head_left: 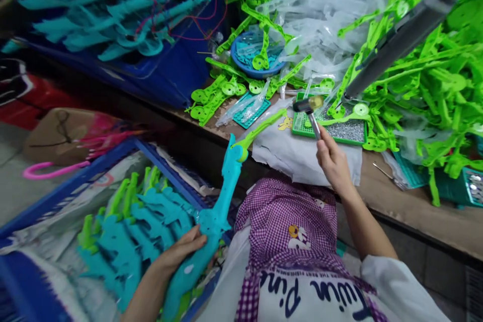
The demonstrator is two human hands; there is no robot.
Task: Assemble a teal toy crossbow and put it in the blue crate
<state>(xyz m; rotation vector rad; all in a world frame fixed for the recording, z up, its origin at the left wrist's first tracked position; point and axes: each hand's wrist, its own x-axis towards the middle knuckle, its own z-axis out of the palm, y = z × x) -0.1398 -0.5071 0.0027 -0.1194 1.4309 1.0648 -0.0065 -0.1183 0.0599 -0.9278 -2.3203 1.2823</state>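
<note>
My left hand (188, 246) is wrapped round the body of a long blue plastic part (226, 186), held slanting upward. A green arm (266, 126) joins its upper end at a round joint and reaches over the bench edge. My right hand (335, 163) grips the metal handle of a small hammer (307, 104), whose dark and yellowish head is raised near a green tray (347, 130) of small metal pieces. The hammer and the blue part are apart. Below the hammer a white cloth (307, 158) lies over the bench edge.
A blue crate (30, 201) of blue-and-green parts stands at lower left. Blue parts fill a dark blue bin (151, 78) behind it. Green parts (415, 80) and clear plastic pieces (320, 15) heap on the bench (400, 204), around a blue bowl (257, 74). A dark pole (396, 43) slants at right.
</note>
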